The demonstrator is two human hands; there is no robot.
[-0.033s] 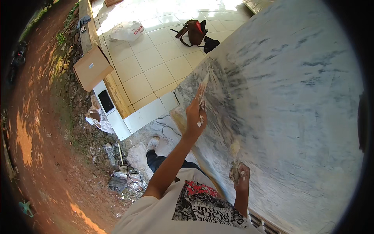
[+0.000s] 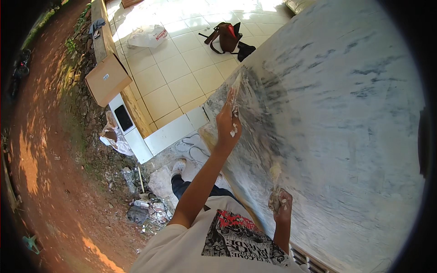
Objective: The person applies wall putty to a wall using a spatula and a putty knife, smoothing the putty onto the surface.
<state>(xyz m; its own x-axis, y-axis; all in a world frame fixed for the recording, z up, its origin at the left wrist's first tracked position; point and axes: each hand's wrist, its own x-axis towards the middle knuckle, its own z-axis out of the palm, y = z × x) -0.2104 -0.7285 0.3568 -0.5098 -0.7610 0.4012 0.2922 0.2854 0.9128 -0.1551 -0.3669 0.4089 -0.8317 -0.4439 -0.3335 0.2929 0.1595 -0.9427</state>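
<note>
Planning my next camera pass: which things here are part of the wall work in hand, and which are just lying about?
In use:
left hand pressing a flat blade to the wall
right hand holding a putty-caked tool

Lying about:
brown bag on the tiles
white plastic bag
cardboard box
debris on the ground

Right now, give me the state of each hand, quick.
Left hand: closed on a putty knife, blade pressed to the wall.
Right hand: closed on a second scraper loaded with putty.
</note>
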